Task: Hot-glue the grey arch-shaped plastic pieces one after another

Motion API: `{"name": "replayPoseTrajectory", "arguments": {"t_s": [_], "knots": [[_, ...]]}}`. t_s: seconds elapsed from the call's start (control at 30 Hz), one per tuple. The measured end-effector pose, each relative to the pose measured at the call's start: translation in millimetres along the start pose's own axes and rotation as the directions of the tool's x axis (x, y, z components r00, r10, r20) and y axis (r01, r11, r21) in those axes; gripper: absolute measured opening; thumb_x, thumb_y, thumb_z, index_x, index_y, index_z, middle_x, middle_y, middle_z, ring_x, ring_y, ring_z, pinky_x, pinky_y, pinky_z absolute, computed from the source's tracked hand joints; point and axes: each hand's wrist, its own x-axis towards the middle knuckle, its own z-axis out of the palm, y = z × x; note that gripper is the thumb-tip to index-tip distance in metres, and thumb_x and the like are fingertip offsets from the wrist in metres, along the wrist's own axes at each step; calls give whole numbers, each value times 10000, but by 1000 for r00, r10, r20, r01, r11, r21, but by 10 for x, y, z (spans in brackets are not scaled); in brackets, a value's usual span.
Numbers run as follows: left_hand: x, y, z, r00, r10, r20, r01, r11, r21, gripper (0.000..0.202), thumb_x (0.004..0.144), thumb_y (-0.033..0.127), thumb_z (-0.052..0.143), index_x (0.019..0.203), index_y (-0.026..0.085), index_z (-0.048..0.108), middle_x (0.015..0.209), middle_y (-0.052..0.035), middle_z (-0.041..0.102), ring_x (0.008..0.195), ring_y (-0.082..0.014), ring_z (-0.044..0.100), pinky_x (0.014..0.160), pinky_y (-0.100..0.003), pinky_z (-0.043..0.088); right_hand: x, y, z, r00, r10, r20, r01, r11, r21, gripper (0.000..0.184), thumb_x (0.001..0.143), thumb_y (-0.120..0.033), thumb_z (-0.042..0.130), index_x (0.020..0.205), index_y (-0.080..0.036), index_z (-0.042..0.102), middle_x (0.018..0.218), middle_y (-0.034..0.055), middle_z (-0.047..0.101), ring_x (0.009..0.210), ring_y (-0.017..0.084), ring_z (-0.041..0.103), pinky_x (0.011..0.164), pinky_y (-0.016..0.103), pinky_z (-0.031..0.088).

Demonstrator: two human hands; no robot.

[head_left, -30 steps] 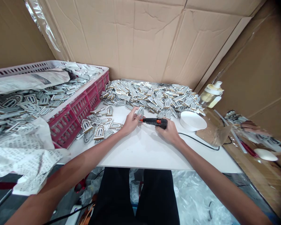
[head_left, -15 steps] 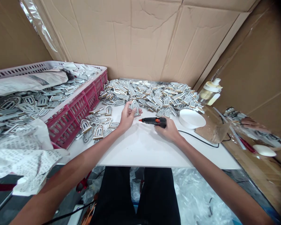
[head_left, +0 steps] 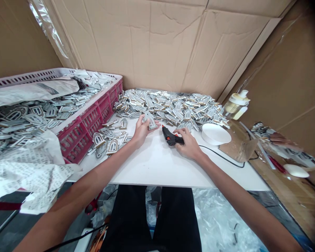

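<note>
My left hand (head_left: 141,133) is closed on a small arch-shaped piece (head_left: 150,120), grey with white edging, pinched between thumb and fingers above the white table. To its right, my right hand (head_left: 188,142) has thumb and fingers around the handle of a black hot glue gun (head_left: 169,135) with an orange tip. The gun is low over the tabletop, its nozzle pointing up and left, apart from the piece. Whether the gun rests on the table I cannot tell. Several similar pieces, some with lettering (head_left: 112,146), lie left of my left forearm.
A large pile of arch pieces (head_left: 170,106) lies along the cardboard wall (head_left: 162,45). At left stands a pink crate (head_left: 80,140) filled with more pieces and paper. On the right are a white bowl (head_left: 215,134), a jar (head_left: 236,104), a cardboard scrap (head_left: 233,143) and a black cord (head_left: 223,156).
The glue gun has turned from lying level to a slant, nozzle up and left, its handle now toward my right hand. The arch piece in my left hand has tilted. The view has shifted slightly.
</note>
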Motion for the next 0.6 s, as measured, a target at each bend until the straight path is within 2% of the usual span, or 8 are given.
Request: {"name": "replayPoseTrajectory", "arguments": {"t_s": [0.17,0.33,0.47,0.53,0.6], "knots": [[-9,23,5,994,-109,26,111,992,-58,150,874,348,432,893,218,359,824,-40,664,818,-201,673,861,-468,473,7,-5,-9,1000,-29,-4,29,1000,11,449,628,-167,470,1072,-191,528,1062,93,500,982,266,494,824,401,364],[1,21,4,985,-168,48,173,978,-119,203,883,392,398,945,199,396,832,-78,676,811,-219,674,859,-458,472,12,-7,-25,990,-28,-137,35,998,55,367,646,-152,474,1005,-189,545,1019,78,538,908,230,515,837,390,360],[0,30,33,963,-265,41,269,952,-148,333,889,446,338,964,152,475,907,-130,669,845,-225,665,878,-411,470,57,-93,-56,966,-33,-258,66,990,123,236,734,-240,503,960,-184,540,906,54,567,796,185,520,787,339,392],[-7,30,46,952,-302,45,305,939,-158,393,883,471,327,944,131,514,956,-154,660,871,-232,658,874,-391,475,121,-210,-69,961,-38,-275,82,985,151,257,767,-311,518,992,-186,525,881,49,571,805,183,525,766,318,406],[-15,25,50,950,-305,65,311,937,-160,419,875,486,331,929,126,539,976,-160,656,883,-237,652,850,-387,488,222,-367,-69,972,-60,-229,97,984,153,355,773,-383,541,1068,-191,496,906,59,581,839,195,538,758,315,415]]}}
